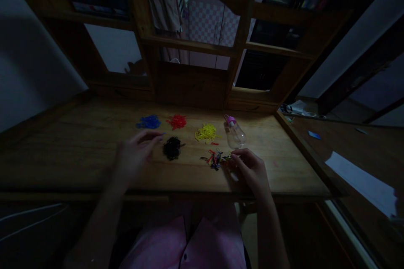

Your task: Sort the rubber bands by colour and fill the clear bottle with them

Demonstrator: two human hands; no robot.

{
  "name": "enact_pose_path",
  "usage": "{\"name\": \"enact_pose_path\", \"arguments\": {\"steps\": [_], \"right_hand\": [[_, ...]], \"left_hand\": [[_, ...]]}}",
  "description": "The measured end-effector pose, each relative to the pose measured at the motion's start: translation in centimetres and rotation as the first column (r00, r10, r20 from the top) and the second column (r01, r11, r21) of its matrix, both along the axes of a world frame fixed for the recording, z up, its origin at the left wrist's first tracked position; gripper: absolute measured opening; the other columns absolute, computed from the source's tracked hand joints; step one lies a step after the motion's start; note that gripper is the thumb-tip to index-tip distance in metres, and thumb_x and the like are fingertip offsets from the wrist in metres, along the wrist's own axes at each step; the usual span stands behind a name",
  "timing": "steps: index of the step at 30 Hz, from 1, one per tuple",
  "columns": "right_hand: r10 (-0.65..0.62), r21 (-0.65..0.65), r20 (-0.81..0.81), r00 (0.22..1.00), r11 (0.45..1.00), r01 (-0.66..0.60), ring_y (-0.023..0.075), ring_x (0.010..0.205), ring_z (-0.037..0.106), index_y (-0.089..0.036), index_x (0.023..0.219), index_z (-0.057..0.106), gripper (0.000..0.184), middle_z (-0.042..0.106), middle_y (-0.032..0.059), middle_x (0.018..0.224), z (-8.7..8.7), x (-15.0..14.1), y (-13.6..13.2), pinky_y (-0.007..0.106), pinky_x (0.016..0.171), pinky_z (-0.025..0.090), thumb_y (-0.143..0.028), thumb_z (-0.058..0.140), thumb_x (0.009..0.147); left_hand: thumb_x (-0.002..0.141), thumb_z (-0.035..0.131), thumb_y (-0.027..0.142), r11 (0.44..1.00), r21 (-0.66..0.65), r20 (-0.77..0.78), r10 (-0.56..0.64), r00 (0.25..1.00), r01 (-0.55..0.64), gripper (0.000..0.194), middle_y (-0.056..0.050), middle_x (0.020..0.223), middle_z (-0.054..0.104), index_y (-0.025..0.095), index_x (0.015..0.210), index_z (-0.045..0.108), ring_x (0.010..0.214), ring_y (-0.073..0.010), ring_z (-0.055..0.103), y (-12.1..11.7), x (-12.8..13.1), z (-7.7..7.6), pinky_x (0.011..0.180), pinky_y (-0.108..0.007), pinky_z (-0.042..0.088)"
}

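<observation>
My left hand hovers over the wooden desk, fingers pinched on a small blue piece at its tip, just below the blue pile and left of the black pile. My right hand rests on the desk with curled fingers touching the right edge of a small mixed-colour heap; what it holds, if anything, is too small to make out. A red pile and a yellow pile lie further back.
A clear plastic bottle with a pink cap lies on its side right of the yellow pile. A wooden hutch with shelves rises at the desk's back. A second surface at the right carries white paper and small items.
</observation>
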State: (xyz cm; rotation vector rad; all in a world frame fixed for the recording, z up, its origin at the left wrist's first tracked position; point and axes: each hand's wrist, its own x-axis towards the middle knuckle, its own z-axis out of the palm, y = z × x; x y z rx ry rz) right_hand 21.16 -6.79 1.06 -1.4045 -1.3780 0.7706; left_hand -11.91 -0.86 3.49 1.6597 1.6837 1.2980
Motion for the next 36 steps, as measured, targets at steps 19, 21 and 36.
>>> {"name": "enact_pose_path", "arguments": {"steps": [19,21,36], "right_hand": [[-0.090,0.065,0.024,0.996,0.994,0.088,0.0221,0.084,0.067,-0.021,0.092,0.069,0.027,0.072,0.0063,0.092,0.4,-0.2,0.2,0.032,0.072,0.052,-0.046,0.066,0.082],[-0.069,0.092,0.045,0.997,0.994,0.065,0.0223,0.085,0.067,-0.021,0.091,0.069,0.025,0.072,0.0067,0.092,0.7,-0.8,0.3,0.032,0.073,0.052,-0.044,0.065,0.083],[0.013,0.244,0.528,0.849,0.956,-0.166,0.0164,0.072,0.064,-0.022,0.104,0.065,0.022,0.070,0.0040,0.088,4.3,-4.8,8.7,0.031,0.069,0.048,-0.019,0.058,0.083]], "left_hand": [[0.090,0.056,0.036,0.976,0.167,-0.320,-0.083,0.944,0.142,0.019,-0.005,0.104,0.068,0.022,0.092,0.068,0.100,-0.0216,0.063,0.3,-2.5,1.5,0.096,-0.035,0.046],[0.091,0.056,0.036,0.974,0.073,-0.217,-0.194,0.957,0.214,0.017,-0.003,0.104,0.069,0.025,0.092,0.068,0.101,-0.0210,0.064,-4.2,0.4,1.0,0.096,-0.034,0.047],[0.093,0.054,0.031,0.732,-0.058,0.176,-0.661,0.729,0.679,0.018,-0.002,0.098,0.069,0.024,0.092,0.070,0.095,-0.0166,0.063,-7.8,9.0,-1.2,0.086,-0.026,0.047]]}}
